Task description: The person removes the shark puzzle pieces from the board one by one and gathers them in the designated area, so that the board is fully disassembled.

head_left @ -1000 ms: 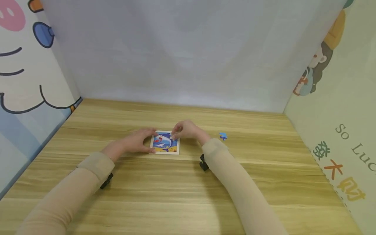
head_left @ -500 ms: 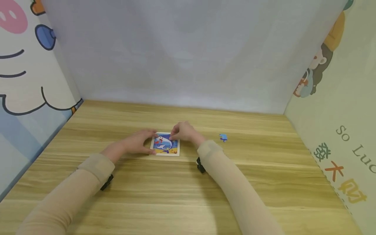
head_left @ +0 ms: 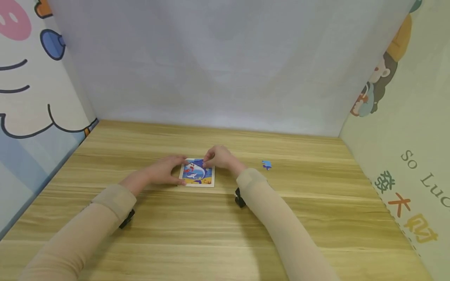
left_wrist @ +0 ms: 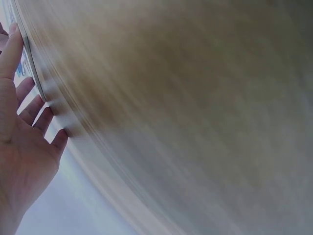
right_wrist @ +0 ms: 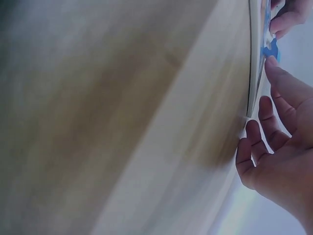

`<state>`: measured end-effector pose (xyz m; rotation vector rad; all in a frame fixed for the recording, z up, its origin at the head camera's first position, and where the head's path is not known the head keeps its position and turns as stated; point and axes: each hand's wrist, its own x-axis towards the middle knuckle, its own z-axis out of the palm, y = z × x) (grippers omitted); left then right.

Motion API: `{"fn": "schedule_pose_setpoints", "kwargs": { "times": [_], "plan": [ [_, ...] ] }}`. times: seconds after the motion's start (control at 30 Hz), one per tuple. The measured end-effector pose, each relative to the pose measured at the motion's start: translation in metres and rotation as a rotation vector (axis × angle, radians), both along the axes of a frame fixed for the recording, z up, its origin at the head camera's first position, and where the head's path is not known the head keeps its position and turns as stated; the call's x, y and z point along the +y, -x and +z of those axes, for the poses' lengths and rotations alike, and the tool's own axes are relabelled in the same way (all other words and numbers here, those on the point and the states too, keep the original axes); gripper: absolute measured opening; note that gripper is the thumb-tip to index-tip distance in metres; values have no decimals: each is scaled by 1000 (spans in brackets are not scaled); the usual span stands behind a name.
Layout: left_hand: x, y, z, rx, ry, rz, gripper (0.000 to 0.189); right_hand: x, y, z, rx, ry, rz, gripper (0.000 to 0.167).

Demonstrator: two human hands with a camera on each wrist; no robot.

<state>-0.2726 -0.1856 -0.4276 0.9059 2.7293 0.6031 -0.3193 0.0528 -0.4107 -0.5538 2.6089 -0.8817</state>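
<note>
A small square jigsaw puzzle (head_left: 197,184) with a white border and a whale picture lies on the wooden table. My left hand (head_left: 164,170) rests at its left side, thumb on the near corner and fingers at the far corner, spread fairly straight. Over the upper right of the picture, my right hand (head_left: 221,159) pinches a puzzle piece between thumb and forefinger. That blue puzzle piece (right_wrist: 272,48) shows at the thumb tip in the right wrist view, close over the puzzle; the fingers mostly hide it in the head view.
Another blue puzzle piece (head_left: 266,164) lies on the table (head_left: 183,234) to the right of the right hand. A pale curtain (head_left: 218,70) stands behind the table's back edge, with printed panels at the left and right sides.
My right hand has shifted slightly left over the puzzle, and the pinched piece, which showed pale at its fingertips before, is now mostly hidden. The left hand has stayed in place.
</note>
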Motion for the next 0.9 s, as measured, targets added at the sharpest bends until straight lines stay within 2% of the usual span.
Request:
{"fn": "schedule_pose_setpoints", "kwargs": {
  "times": [0.17,0.6,0.73,0.9],
  "plan": [
    [0,1,-1,11,-5,-6,77,4,-1,2,-25,33,-4,12],
    [2,0,-1,2,0,0,78,12,5,-1,-8,98,31,16],
    [2,1,-1,0,-1,-2,78,16,9,4,8,118,55,15],
    [1,1,0,-4,-8,0,79,26,10,15,-17,177,79,17]
  ]
}}
